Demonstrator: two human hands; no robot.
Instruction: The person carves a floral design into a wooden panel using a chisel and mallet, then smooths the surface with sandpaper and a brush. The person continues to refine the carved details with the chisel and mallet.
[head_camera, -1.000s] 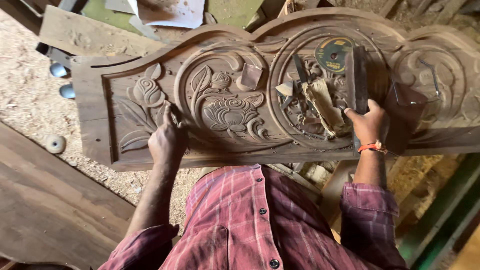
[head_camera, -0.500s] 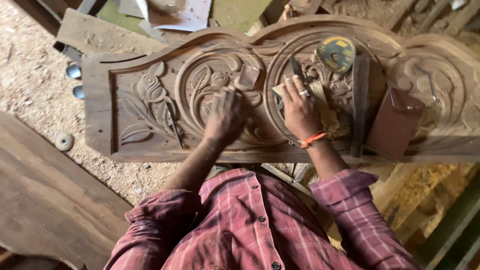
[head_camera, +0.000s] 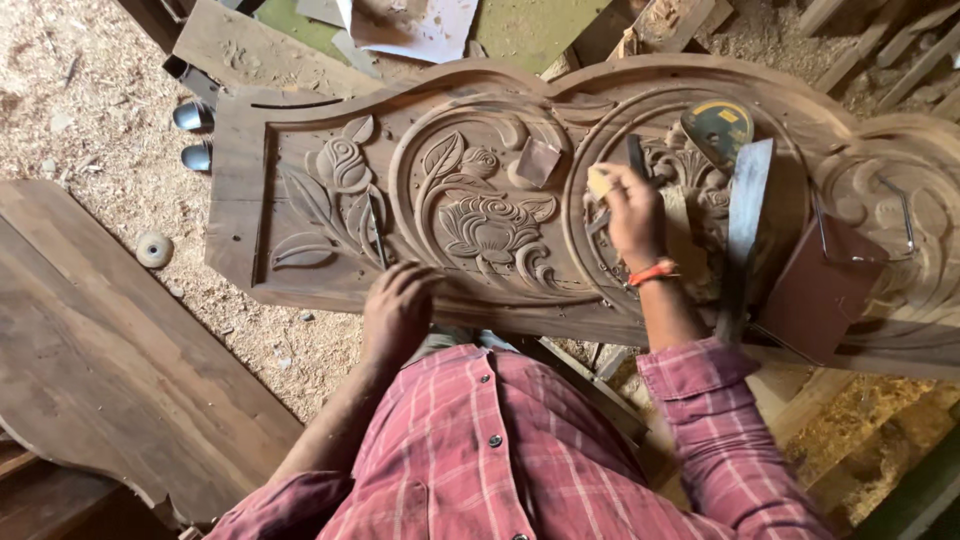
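**Careful Hands on the Carved Wood**

Head view: The right hand (head_camera: 628, 212) pinches a small pale block (head_camera: 599, 182) against the big carved panel (head_camera: 500, 215). Pushing hard could chip a thin petal. The left hand (head_camera: 397, 312) rests curled on the panel's near edge, holding nothing. The wood is brown, bumpy with flowers and swirls.

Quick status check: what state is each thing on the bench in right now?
Carved panel: lying flat, relief face up.
Left hand: resting on the panel's near edge.
Right hand: gripping a small pale block on the carving.
Sandpaper square: loose on the panel.
Chisel: lying unheld.
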